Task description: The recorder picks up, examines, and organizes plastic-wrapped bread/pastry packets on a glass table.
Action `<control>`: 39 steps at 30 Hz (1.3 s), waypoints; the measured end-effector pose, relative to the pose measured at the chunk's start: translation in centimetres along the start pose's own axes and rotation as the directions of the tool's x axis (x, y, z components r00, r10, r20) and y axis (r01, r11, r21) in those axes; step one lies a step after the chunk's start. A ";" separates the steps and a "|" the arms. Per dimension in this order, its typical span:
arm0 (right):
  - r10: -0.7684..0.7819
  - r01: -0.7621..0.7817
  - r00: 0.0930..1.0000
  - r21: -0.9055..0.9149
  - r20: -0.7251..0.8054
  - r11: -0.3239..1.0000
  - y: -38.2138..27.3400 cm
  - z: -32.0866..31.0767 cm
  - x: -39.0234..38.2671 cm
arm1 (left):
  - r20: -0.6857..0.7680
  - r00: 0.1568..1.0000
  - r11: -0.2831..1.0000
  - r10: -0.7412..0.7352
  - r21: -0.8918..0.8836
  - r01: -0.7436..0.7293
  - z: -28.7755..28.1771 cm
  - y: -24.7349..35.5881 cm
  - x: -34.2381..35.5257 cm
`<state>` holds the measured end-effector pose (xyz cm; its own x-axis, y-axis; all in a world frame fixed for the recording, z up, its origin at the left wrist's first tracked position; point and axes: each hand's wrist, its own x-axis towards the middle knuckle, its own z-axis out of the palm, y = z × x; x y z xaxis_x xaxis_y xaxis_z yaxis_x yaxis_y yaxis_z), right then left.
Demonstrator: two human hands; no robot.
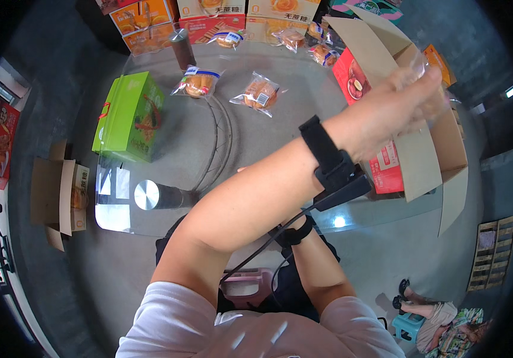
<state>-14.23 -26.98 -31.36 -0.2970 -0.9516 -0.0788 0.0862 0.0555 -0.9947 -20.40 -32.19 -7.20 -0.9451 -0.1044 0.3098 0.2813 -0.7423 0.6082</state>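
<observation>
My left arm reaches across to the right, and my left hand (402,101), blurred by motion, is over the open cardboard box (420,158). Its fingers are closed around a bread in a clear wrapper (434,106), partly hidden by the hand. My right hand is mostly covered by my left forearm; only a fingertip (242,169) shows over the glass table, so its grip is hidden. Two wrapped breads, one with a blue-topped bag (199,82) and one in a clear bag (259,93), lie on the table beyond my arm.
A green box (130,116) stands at the table's left. Several wrapped breads (292,39) and orange cartons (143,22) line the far edge. An open carton (59,194) is at the left. At lower right, a person (447,328) sits near a wooden pallet (491,253).
</observation>
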 end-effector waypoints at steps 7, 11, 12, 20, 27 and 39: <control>0.091 -0.082 0.996 -0.721 -0.027 0.688 -5.9 1.3 0.9 | -0.454 0.762 0.509 0.462 0.839 0.191 -15.4 0.0 -4.5; -0.174 0.090 0.983 -0.696 -0.051 0.712 -4.8 1.3 1.1 | -0.466 0.609 0.102 0.641 0.839 0.535 -22.4 1.4 -6.9; -0.214 0.114 0.975 -0.693 -0.060 0.712 -4.6 1.2 1.2 | -0.410 0.602 -0.160 0.685 0.722 0.673 -23.6 1.3 -7.1; -0.240 0.101 0.966 -0.711 -0.099 0.696 -5.0 0.7 1.5 | -0.679 0.611 -0.187 0.406 0.593 0.783 -25.2 0.6 -7.3; -0.261 0.091 0.913 -0.468 -0.314 0.879 -5.4 0.8 1.8 | -0.731 0.654 0.666 0.198 0.589 0.457 -25.9 1.0 -10.8; -0.214 0.298 0.878 0.139 -0.427 0.944 -7.1 -1.9 2.1 | -0.613 0.759 0.801 0.219 0.557 0.219 -13.5 -0.9 -18.9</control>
<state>-17.26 -28.76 -24.59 -0.6857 -0.7186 0.1159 0.1249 -0.2730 -0.9539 -5.00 -38.45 -23.48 -0.7578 -0.6476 -0.0802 0.1108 -0.2488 0.9622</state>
